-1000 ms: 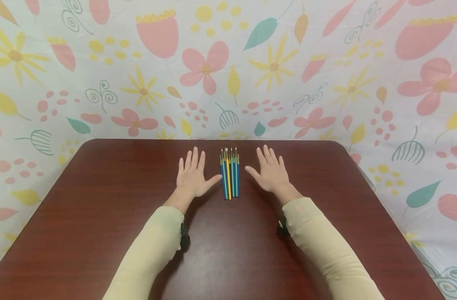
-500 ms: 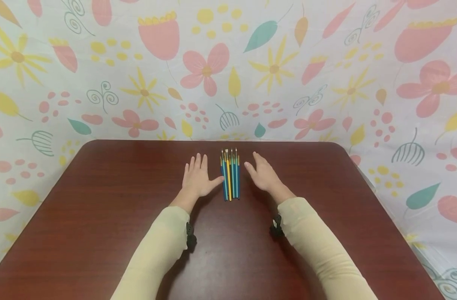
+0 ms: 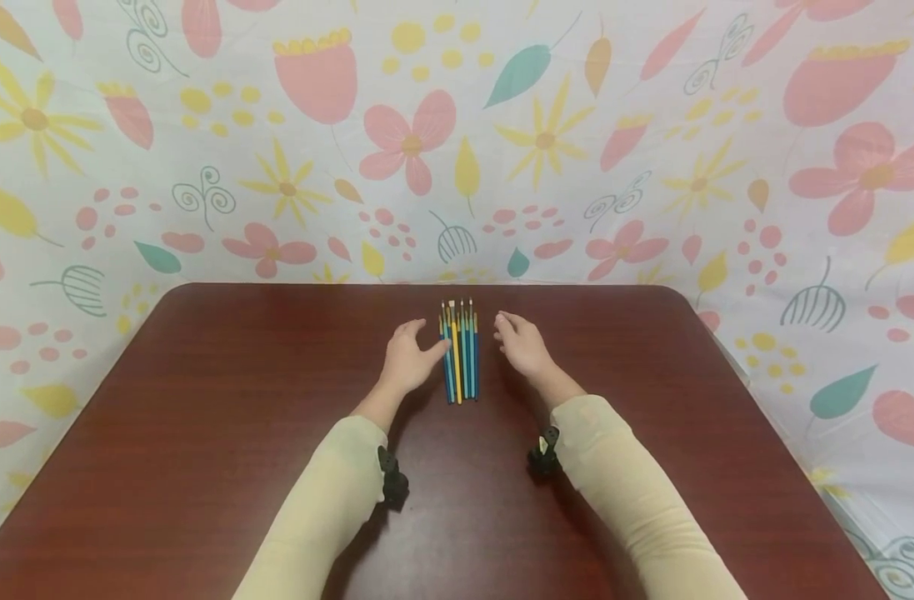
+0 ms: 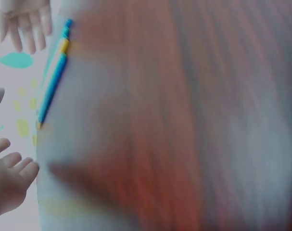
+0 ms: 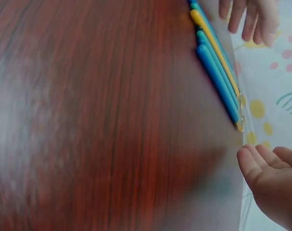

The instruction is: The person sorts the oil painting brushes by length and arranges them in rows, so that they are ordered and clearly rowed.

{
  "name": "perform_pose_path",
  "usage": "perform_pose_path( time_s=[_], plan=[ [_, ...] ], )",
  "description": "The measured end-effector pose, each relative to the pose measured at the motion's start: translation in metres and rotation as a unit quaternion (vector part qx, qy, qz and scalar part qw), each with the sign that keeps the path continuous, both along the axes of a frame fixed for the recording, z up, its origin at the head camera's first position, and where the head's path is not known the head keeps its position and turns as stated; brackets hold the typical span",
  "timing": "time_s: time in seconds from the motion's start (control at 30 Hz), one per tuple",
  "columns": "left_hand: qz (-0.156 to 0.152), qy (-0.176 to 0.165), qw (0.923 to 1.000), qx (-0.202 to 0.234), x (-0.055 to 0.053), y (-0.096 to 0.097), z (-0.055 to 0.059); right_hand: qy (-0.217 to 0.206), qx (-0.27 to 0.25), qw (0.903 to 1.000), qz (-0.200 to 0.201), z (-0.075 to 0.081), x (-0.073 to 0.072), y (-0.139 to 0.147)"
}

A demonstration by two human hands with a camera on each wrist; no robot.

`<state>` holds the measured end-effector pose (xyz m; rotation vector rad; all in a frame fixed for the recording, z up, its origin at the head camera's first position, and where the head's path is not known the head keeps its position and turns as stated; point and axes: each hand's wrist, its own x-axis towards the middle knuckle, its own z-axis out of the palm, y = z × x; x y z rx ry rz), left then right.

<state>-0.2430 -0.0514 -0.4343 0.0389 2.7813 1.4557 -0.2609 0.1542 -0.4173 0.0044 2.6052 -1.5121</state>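
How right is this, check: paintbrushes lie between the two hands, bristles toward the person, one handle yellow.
Wrong on the bristles: in the head view they point away, toward the backdrop. The paintbrushes do lie between the left hand and the right hand, one handle yellow.

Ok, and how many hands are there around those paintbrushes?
2. The left hand is just left of the paintbrushes, and the right hand is just right of them. The wrist views show the same pair; neither is hidden.
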Motion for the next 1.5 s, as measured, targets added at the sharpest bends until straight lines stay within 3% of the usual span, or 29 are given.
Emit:
perform_pose_path(
  time_s=[0.1,0.27,0.47,0.6,0.87,0.97,1.07,1.33,1.5],
  plan=[
    [0.024,-0.030,0.9944,0.098,-0.001,0.004,0.001,-0.037,-0.080,0.9961,-0.012,0.000,0.000,-0.005],
    [0.056,-0.093,0.9669,0.231,-0.001,0.009,0.003,-0.095,-0.153,0.9830,-0.035,-0.002,0.000,-0.012],
    [0.104,-0.117,0.9371,0.312,-0.002,0.010,-0.002,-0.124,-0.197,0.9713,-0.048,-0.008,-0.002,-0.018],
    [0.121,-0.116,0.9293,0.329,-0.003,0.009,-0.005,-0.131,-0.214,0.9660,-0.061,-0.010,-0.003,-0.022],
    [0.140,-0.124,0.9290,0.319,-0.008,0.006,-0.007,-0.138,-0.238,0.9582,-0.079,-0.011,-0.003,-0.025],
    [0.137,-0.123,0.9325,0.311,-0.009,0.006,-0.010,-0.142,-0.240,0.9566,-0.084,-0.012,-0.003,-0.025],
    [0.131,-0.119,0.9383,0.297,-0.010,0.007,-0.013,-0.142,-0.241,0.9562,-0.084,-0.013,-0.003,-0.024],
    [0.103,-0.078,0.9654,0.226,-0.010,0.013,-0.018,-0.136,-0.241,0.9554,-0.103,-0.013,-0.008,-0.020],
    [0.094,-0.067,0.9718,0.205,-0.010,0.013,-0.020,-0.126,-0.223,0.9605,-0.109,-0.013,-0.009,-0.021]
  ],
)
